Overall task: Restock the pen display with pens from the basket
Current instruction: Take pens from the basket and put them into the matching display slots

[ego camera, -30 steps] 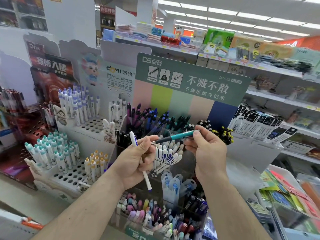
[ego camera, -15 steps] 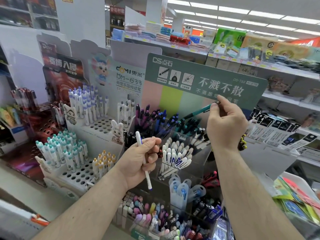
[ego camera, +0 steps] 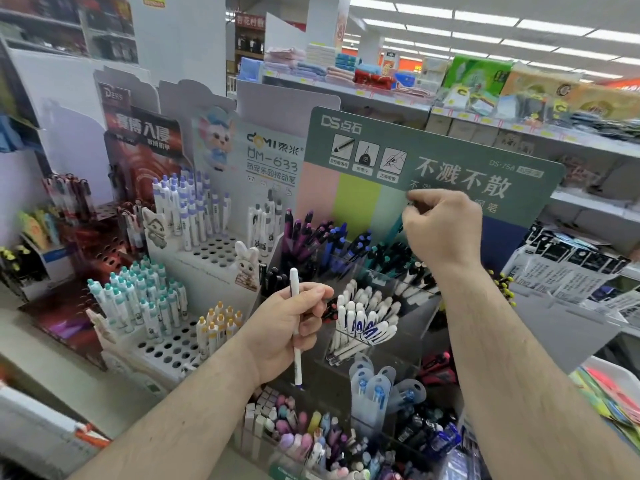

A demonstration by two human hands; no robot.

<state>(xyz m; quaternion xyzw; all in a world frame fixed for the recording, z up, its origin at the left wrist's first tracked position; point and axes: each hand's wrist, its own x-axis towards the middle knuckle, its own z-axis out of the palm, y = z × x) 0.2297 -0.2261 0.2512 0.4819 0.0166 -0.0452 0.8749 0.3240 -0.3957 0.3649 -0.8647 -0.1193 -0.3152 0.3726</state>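
L hand (ego camera: pixel 291 327) grips slim white plastic pen (ego camera: pixel 295 327) upright; R hand (ego camera: pixel 441 230) pinches teal pen (ego camera: pixel 398 226) over clear acrylic pen display (ego camera: pixel 388 271).

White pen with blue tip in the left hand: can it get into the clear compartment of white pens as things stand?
Probably yes: the left hand holds the white pen beside that open-topped clear compartment, nothing between.

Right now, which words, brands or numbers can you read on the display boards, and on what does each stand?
"DS点石", "不溅不散", "DS-758": green header board.
"DOMI 東米", "DM-633", "萌宠乐园按动笔": white rabbit board.
"DESS", "赛博入侵": red and black board.
Too small or blurred: captions under the green board's icons, shelf price tags, print on the white pen in the left hand.
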